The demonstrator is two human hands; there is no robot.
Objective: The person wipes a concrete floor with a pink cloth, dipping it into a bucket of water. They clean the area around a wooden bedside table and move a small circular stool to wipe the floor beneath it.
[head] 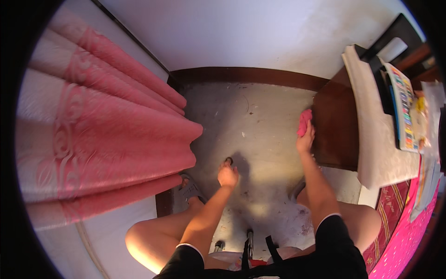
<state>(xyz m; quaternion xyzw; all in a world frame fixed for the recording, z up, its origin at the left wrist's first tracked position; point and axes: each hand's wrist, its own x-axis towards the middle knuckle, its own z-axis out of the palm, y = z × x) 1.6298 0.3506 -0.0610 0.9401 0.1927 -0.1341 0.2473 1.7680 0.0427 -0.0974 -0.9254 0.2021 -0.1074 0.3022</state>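
My right hand is closed on a bunched pink cloth, close to the lower side of a dark brown wooden cabinet. Between my legs, my left hand has its fingers at a small dark round object, low over the grey floor. Whether the left fingers grip that object or only touch it, I cannot tell. Small specks and bits of debris lie on the floor about both hands.
A pink and white curtain hangs at the left. Ahead, a brown skirting board runs along the white wall. A pale cloth covers the cabinet top, with books and plastic bags on it. Metal stool legs stand near me.
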